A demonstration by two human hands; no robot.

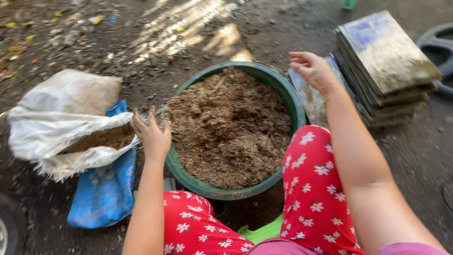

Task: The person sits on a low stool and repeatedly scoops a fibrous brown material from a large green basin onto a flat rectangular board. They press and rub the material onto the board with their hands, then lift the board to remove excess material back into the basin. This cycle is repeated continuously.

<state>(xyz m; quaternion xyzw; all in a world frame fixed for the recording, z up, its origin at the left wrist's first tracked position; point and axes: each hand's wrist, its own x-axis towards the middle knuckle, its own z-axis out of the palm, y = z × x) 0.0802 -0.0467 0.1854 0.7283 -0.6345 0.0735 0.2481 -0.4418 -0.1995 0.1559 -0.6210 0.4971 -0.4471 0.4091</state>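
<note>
A green round tub [295, 101] full of brown fibrous soil mix [231, 127] stands on the ground between my knees. My left hand [152, 134] rests at the tub's left rim, fingers spread, and seems to pinch a thin clear plastic edge; I cannot tell for sure. My right hand [312, 70] hovers beyond the tub's right rim, fingers loosely curled and holding nothing, just above a stack of flat plastic bags [387, 61]. To the left lies an open white sack [71, 125] with the same brown mix inside.
A blue bag [104, 189] lies under the white sack. My legs in red flowered trousers [311, 189] flank the tub, above a green stool [264, 231]. A dark tyre [439, 47] sits at the far right. Dirt ground with litter surrounds everything.
</note>
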